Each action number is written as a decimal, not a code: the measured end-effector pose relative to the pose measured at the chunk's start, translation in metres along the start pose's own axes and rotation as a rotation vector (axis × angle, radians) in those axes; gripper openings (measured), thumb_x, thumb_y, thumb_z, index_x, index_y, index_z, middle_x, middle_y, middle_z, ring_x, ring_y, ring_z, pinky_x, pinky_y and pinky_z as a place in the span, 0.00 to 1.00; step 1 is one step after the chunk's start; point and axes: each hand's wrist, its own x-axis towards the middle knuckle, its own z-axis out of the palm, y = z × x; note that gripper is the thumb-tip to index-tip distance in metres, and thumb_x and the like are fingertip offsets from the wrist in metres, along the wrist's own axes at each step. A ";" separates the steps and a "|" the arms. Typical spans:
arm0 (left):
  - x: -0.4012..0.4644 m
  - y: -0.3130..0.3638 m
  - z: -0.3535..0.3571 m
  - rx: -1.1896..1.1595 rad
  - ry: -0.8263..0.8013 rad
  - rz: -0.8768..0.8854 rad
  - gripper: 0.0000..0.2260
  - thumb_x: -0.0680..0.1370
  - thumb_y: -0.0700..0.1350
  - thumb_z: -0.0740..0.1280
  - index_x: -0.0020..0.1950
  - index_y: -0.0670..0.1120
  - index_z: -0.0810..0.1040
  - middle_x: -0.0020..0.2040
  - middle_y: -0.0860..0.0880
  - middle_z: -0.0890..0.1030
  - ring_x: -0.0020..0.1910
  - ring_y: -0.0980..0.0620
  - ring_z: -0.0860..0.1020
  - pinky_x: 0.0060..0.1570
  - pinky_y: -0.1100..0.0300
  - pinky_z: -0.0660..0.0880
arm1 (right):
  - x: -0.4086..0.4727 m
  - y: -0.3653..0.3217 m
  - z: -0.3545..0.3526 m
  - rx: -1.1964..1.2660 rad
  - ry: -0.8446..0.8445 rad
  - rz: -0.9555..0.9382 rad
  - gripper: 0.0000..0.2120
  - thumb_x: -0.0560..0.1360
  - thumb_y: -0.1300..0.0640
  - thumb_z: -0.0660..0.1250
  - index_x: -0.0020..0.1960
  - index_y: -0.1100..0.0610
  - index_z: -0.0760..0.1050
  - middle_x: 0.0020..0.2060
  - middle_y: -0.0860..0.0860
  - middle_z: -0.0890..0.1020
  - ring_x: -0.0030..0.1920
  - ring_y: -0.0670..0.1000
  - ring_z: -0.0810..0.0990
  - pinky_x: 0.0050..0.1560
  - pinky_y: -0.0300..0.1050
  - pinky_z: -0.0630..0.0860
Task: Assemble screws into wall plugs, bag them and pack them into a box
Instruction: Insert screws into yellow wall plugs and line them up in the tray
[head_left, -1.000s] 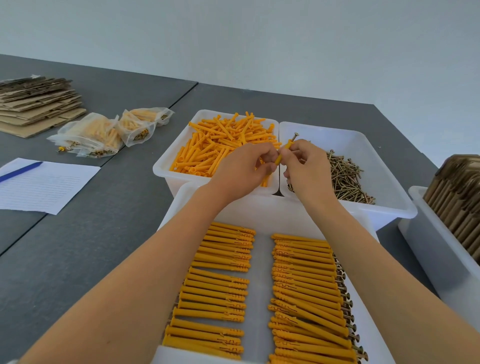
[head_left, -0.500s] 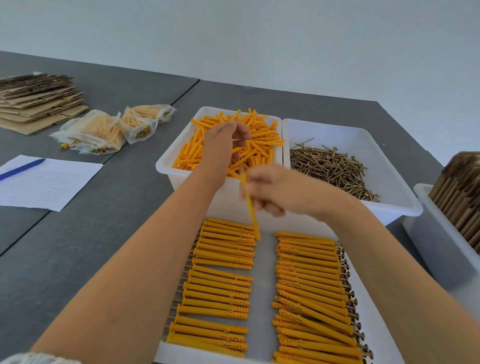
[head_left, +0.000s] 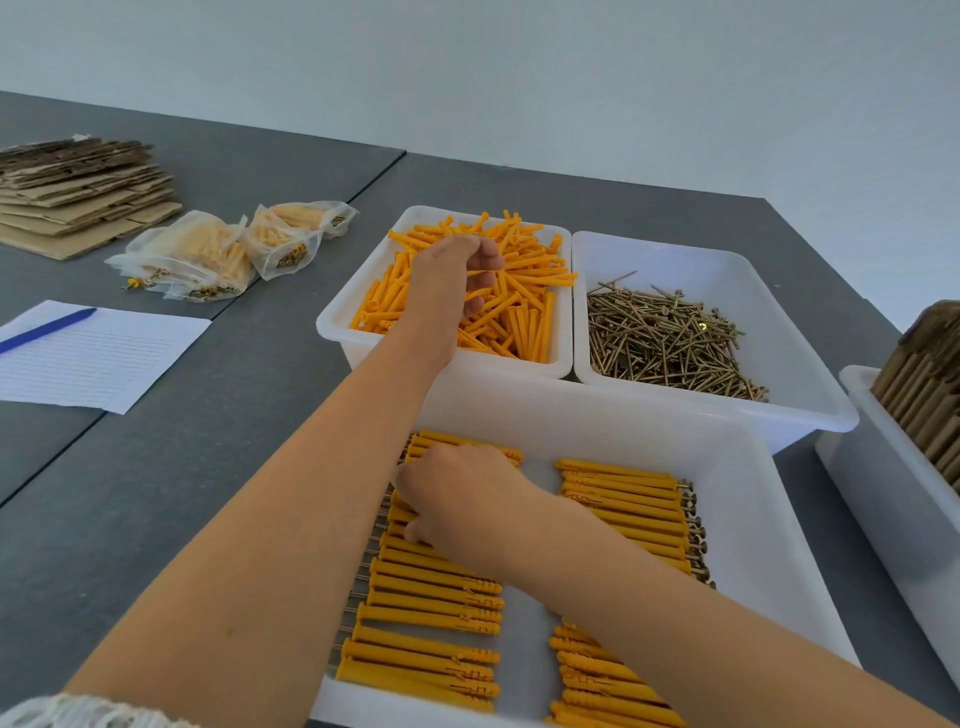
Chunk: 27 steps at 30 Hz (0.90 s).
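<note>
My left hand (head_left: 457, 280) reaches into the white bin (head_left: 343, 338) of loose orange wall plugs (head_left: 524, 312), its fingers curled on one plug. My right hand (head_left: 457, 499) lies palm down on the far end of the left row of assembled plugs (head_left: 431, 613) in the near white tray (head_left: 597, 421). It is closed on an assembled plug that is mostly hidden beneath it. A second row of assembled plugs (head_left: 623, 499) fills the tray's right side. Loose brass screws (head_left: 670, 343) lie in the bin to the right of the plug bin.
Filled clear bags (head_left: 197, 254) lie on the grey table at the left. Behind them is a stack of flat cardboard (head_left: 78, 192). A lined sheet (head_left: 93, 353) with a blue pen (head_left: 47, 327) sits nearer. A white bin (head_left: 883, 493) with brown cardboard pieces stands at the right.
My hands separated after joining screw and plug above the bins. The right hand carried the assembled plug down onto the left row. The left hand went into the plug bin.
</note>
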 end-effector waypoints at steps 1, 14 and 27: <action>0.000 0.000 0.000 0.005 -0.002 0.000 0.10 0.80 0.44 0.60 0.43 0.49 0.79 0.37 0.55 0.83 0.37 0.58 0.78 0.36 0.63 0.74 | 0.001 0.001 0.002 0.002 0.008 0.001 0.09 0.80 0.51 0.66 0.48 0.56 0.69 0.31 0.49 0.66 0.33 0.52 0.69 0.26 0.43 0.62; 0.006 -0.001 0.002 0.033 0.010 -0.003 0.12 0.79 0.44 0.60 0.39 0.50 0.79 0.34 0.56 0.83 0.31 0.61 0.77 0.29 0.67 0.73 | -0.023 0.083 -0.065 0.739 0.542 0.170 0.14 0.79 0.56 0.64 0.34 0.52 0.73 0.27 0.47 0.74 0.28 0.41 0.69 0.35 0.38 0.68; -0.010 -0.026 0.015 1.160 -0.083 0.502 0.10 0.80 0.44 0.59 0.57 0.49 0.78 0.54 0.48 0.79 0.52 0.51 0.76 0.48 0.52 0.77 | -0.029 0.185 -0.023 0.422 0.003 0.908 0.16 0.83 0.51 0.53 0.54 0.61 0.75 0.51 0.57 0.76 0.53 0.59 0.75 0.53 0.49 0.69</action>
